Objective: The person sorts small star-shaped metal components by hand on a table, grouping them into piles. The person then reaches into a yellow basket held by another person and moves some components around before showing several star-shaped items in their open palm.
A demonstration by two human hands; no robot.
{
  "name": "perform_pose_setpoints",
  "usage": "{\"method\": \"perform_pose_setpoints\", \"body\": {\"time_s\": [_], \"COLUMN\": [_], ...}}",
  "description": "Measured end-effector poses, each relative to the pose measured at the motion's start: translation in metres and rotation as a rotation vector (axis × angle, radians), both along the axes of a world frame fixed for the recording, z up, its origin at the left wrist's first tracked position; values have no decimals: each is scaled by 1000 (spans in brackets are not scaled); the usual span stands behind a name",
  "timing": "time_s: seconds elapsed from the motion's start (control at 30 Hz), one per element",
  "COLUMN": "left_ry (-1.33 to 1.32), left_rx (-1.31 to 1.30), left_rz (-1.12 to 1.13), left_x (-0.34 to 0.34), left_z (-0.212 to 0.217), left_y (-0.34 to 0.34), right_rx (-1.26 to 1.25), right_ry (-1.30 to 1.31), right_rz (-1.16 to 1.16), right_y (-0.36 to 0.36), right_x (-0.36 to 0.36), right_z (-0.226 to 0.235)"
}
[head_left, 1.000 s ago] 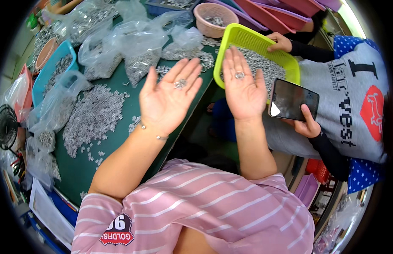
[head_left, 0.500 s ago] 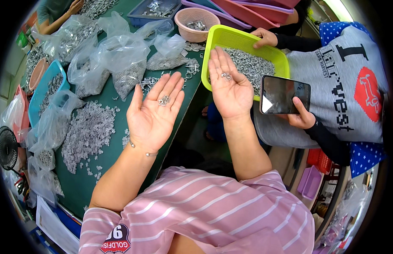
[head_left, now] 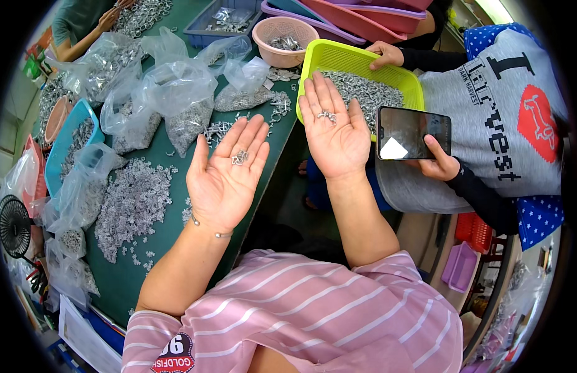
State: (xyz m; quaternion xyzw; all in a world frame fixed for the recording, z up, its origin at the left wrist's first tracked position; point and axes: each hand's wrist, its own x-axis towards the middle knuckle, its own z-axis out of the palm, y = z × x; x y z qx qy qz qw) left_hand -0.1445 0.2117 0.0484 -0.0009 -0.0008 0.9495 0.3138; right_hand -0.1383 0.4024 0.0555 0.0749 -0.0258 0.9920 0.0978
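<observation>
Left hand point(head_left: 221, 186) lies palm up, fingers extended and gripping nothing; a small metal cluster point(head_left: 240, 158) rests loose on its fingers; right hand point(head_left: 339, 140) is likewise flat and palm up, with a second metal cluster point(head_left: 327, 117) across its fingers. Compared with a second ago, both palms keep this posture, loads still in place; left hand sits lower in view, and more of a co-worker's forearm point(head_left: 86, 42) shows at upper left.

Both clusters are silvery, shiny and irregular, with small curved outlines; finer form is too small to tell. Second metal cluster has its long axis across the fingers, sloping slightly down to the right; the first is more compact, slanting faintly from lower left to upper right; a front end cannot be told on either.

Left wrist bears a thin metal bangle point(head_left: 223, 235); beyond lie a matt green table point(head_left: 114, 286), a heap of small grey pieces point(head_left: 133, 208) and filled clear plastic bags point(head_left: 189, 121); just beyond the right fingers, a lime plastic basket point(head_left: 419, 93) holds grey metal parts; beside it, a co-worker's hand point(head_left: 444, 166) holds a dark glossy phone point(head_left: 403, 127).
</observation>
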Motion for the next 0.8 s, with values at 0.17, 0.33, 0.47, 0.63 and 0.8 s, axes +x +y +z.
{"method": "perform_pose_setpoints", "body": {"time_s": [0.17,0.33,0.47,0.63,0.8], "left_ry": [23,-5,-13,61,-79], "left_rx": [-5,-53,-71,16,-25], "left_rz": [5,25,9,-40,-21], "left_x": [2,5,3,5,9], "left_z": [-1,1,-21,-44,-21], "left_y": [-2,-4,-14,-24,-15], "right_rx": [12,71,201,237,224], "right_ry": [11,-124,-213,-343,-359], "right_rz": [2,89,335,402,438], "right_y": [0,-3,3,5,7], "right_x": [1,8,32,61,69], "right_z": [-4,-11,-35,-53,-63]}}
